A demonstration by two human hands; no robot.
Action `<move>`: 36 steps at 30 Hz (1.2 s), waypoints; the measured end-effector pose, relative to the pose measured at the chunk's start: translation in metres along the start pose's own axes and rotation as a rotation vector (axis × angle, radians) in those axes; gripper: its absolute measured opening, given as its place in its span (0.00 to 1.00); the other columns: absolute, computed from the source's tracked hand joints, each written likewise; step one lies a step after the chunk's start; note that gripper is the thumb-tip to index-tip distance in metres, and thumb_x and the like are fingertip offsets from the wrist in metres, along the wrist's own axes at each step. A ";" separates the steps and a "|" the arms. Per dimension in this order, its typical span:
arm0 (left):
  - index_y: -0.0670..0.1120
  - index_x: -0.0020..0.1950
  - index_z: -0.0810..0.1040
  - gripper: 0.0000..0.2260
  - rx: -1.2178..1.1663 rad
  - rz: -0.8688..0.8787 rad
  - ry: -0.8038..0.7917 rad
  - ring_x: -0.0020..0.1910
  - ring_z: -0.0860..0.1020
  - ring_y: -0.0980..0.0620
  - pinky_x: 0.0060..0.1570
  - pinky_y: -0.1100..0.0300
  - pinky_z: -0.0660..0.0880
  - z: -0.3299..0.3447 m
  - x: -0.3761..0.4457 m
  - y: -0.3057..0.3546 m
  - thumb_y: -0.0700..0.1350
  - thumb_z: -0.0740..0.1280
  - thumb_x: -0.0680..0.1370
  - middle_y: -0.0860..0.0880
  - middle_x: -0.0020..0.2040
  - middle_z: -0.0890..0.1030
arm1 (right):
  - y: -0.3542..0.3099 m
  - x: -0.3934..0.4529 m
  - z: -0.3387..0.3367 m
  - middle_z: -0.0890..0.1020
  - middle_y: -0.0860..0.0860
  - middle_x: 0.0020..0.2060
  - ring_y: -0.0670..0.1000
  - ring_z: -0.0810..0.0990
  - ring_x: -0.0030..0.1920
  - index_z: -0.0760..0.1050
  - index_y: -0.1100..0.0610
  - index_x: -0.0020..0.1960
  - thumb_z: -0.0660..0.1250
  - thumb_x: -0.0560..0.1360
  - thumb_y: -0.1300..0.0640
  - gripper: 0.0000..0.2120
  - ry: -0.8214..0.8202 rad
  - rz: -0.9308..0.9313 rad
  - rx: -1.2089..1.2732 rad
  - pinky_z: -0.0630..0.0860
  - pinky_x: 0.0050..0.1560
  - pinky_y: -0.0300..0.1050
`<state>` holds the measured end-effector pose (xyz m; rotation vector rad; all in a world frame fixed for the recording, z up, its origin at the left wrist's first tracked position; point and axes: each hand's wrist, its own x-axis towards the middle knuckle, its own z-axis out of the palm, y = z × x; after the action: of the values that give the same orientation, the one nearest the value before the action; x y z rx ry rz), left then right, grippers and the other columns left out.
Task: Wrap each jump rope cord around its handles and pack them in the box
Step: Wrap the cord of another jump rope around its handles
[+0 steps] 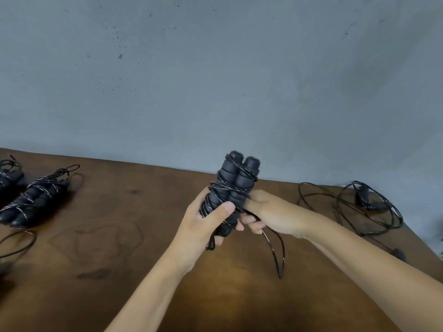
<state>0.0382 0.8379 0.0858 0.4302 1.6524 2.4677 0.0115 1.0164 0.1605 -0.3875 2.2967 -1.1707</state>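
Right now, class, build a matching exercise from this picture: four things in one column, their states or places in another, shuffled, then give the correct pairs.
Column one:
1. handle pair
2. wrapped rope
3. loose rope
4. hanging loop

Column two:
A. uncoiled on the table, far right
B. gripped upright by the left hand
C. trails down from the right hand
D. finished, lying on the table at left

Pairs: 1-B, 2-D, 3-A, 4-C
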 end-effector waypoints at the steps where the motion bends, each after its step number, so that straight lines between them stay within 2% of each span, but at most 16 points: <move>1: 0.47 0.63 0.78 0.23 -0.022 -0.006 0.026 0.41 0.83 0.47 0.27 0.62 0.67 -0.001 0.001 -0.001 0.59 0.73 0.74 0.37 0.49 0.85 | 0.000 -0.005 -0.002 0.71 0.50 0.33 0.49 0.61 0.30 0.73 0.60 0.48 0.53 0.88 0.54 0.16 0.006 0.002 0.008 0.65 0.35 0.44; 5: 0.46 0.62 0.77 0.22 -0.097 -0.010 0.140 0.29 0.75 0.51 0.26 0.62 0.66 -0.005 0.007 -0.002 0.59 0.73 0.75 0.33 0.45 0.84 | 0.002 -0.025 -0.009 0.69 0.48 0.31 0.48 0.64 0.28 0.77 0.59 0.48 0.57 0.86 0.50 0.16 0.097 0.071 -0.085 0.68 0.36 0.42; 8: 0.45 0.63 0.76 0.21 -0.095 -0.012 0.197 0.26 0.75 0.53 0.25 0.63 0.66 -0.005 0.010 -0.004 0.56 0.70 0.77 0.32 0.45 0.84 | -0.005 -0.037 -0.004 0.67 0.48 0.30 0.49 0.64 0.28 0.77 0.58 0.47 0.58 0.86 0.49 0.17 0.171 0.097 -0.014 0.69 0.37 0.43; 11: 0.46 0.63 0.77 0.20 -0.054 0.023 0.195 0.30 0.80 0.53 0.27 0.62 0.71 0.002 0.012 -0.007 0.55 0.72 0.77 0.35 0.46 0.84 | -0.014 -0.047 0.014 0.71 0.47 0.28 0.49 0.68 0.29 0.76 0.57 0.49 0.56 0.87 0.50 0.16 0.216 0.103 0.074 0.73 0.42 0.45; 13: 0.47 0.62 0.77 0.19 -0.049 0.051 0.230 0.38 0.84 0.51 0.35 0.58 0.78 0.007 0.013 -0.011 0.55 0.76 0.77 0.41 0.46 0.85 | -0.019 -0.051 0.029 0.75 0.46 0.26 0.49 0.72 0.30 0.76 0.56 0.49 0.55 0.87 0.50 0.16 0.254 0.105 0.074 0.75 0.48 0.44; 16: 0.48 0.60 0.78 0.18 -0.061 0.073 0.304 0.44 0.84 0.47 0.45 0.50 0.81 0.017 0.015 -0.018 0.55 0.76 0.77 0.43 0.48 0.86 | -0.020 -0.048 0.053 0.80 0.49 0.28 0.49 0.74 0.29 0.75 0.57 0.48 0.54 0.87 0.52 0.16 0.353 0.082 0.139 0.74 0.38 0.36; 17: 0.47 0.61 0.77 0.19 -0.069 0.070 0.308 0.43 0.84 0.46 0.44 0.51 0.82 0.020 0.016 -0.019 0.56 0.76 0.77 0.40 0.50 0.86 | -0.018 -0.044 0.062 0.81 0.50 0.29 0.49 0.75 0.28 0.74 0.58 0.47 0.54 0.87 0.53 0.16 0.389 0.073 0.181 0.74 0.36 0.36; 19: 0.43 0.62 0.73 0.23 -0.105 0.030 0.293 0.30 0.81 0.49 0.30 0.57 0.79 0.028 0.015 -0.021 0.58 0.74 0.77 0.37 0.49 0.86 | -0.009 -0.035 0.079 0.82 0.52 0.31 0.48 0.78 0.29 0.72 0.59 0.47 0.51 0.87 0.54 0.16 0.466 0.061 0.201 0.77 0.38 0.39; 20: 0.42 0.62 0.72 0.25 -0.129 0.003 0.278 0.22 0.76 0.51 0.21 0.60 0.73 0.030 0.014 -0.022 0.58 0.72 0.75 0.37 0.49 0.86 | -0.005 -0.030 0.085 0.82 0.52 0.31 0.48 0.79 0.30 0.72 0.58 0.48 0.50 0.87 0.53 0.17 0.508 0.058 0.176 0.78 0.40 0.42; 22: 0.42 0.64 0.71 0.29 -0.163 -0.047 0.254 0.16 0.68 0.55 0.16 0.64 0.65 0.033 0.013 -0.025 0.62 0.72 0.75 0.38 0.49 0.86 | 0.003 -0.024 0.095 0.83 0.53 0.33 0.45 0.79 0.32 0.72 0.56 0.47 0.49 0.87 0.52 0.17 0.587 0.064 0.128 0.77 0.40 0.39; 24: 0.41 0.68 0.72 0.32 -0.165 -0.086 0.243 0.18 0.70 0.59 0.19 0.63 0.68 0.031 0.014 -0.029 0.65 0.70 0.77 0.41 0.46 0.85 | 0.007 -0.021 0.098 0.84 0.52 0.34 0.42 0.77 0.32 0.72 0.54 0.46 0.49 0.87 0.51 0.18 0.638 0.081 0.100 0.73 0.35 0.33; 26: 0.38 0.70 0.73 0.36 -0.148 -0.153 0.204 0.19 0.67 0.58 0.22 0.64 0.67 0.029 0.013 -0.031 0.67 0.65 0.76 0.49 0.34 0.81 | 0.008 -0.020 0.098 0.85 0.52 0.35 0.43 0.78 0.34 0.72 0.53 0.46 0.49 0.87 0.51 0.17 0.675 0.091 0.077 0.72 0.36 0.34; 28: 0.37 0.69 0.76 0.39 -0.191 -0.224 0.134 0.20 0.63 0.56 0.28 0.60 0.64 0.027 0.013 -0.032 0.70 0.68 0.75 0.53 0.29 0.74 | 0.011 -0.020 0.097 0.85 0.51 0.35 0.44 0.80 0.37 0.73 0.52 0.46 0.50 0.87 0.51 0.17 0.698 0.092 0.064 0.75 0.40 0.36; 32: 0.36 0.68 0.75 0.29 -0.285 -0.256 -0.045 0.32 0.66 0.51 0.34 0.60 0.68 0.016 0.013 -0.028 0.56 0.73 0.76 0.48 0.36 0.72 | 0.019 -0.023 0.089 0.87 0.51 0.37 0.47 0.85 0.42 0.75 0.53 0.46 0.52 0.87 0.50 0.17 0.720 0.095 0.148 0.82 0.53 0.50; 34: 0.38 0.74 0.69 0.31 -0.303 -0.245 -0.106 0.38 0.72 0.50 0.38 0.58 0.74 0.013 0.011 -0.027 0.51 0.74 0.77 0.47 0.40 0.76 | 0.020 -0.026 0.085 0.87 0.52 0.37 0.46 0.86 0.42 0.76 0.57 0.47 0.53 0.87 0.51 0.18 0.721 0.078 0.223 0.83 0.53 0.49; 36: 0.40 0.76 0.68 0.36 -0.328 -0.216 -0.171 0.43 0.76 0.49 0.45 0.56 0.78 0.010 0.011 -0.027 0.54 0.79 0.75 0.46 0.46 0.79 | 0.018 -0.031 0.084 0.87 0.52 0.37 0.46 0.86 0.43 0.77 0.58 0.47 0.53 0.87 0.53 0.18 0.726 0.065 0.247 0.83 0.52 0.45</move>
<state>0.0301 0.8600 0.0661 0.3833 1.1372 2.4010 0.0845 0.9861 0.1158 0.2531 2.6607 -1.7442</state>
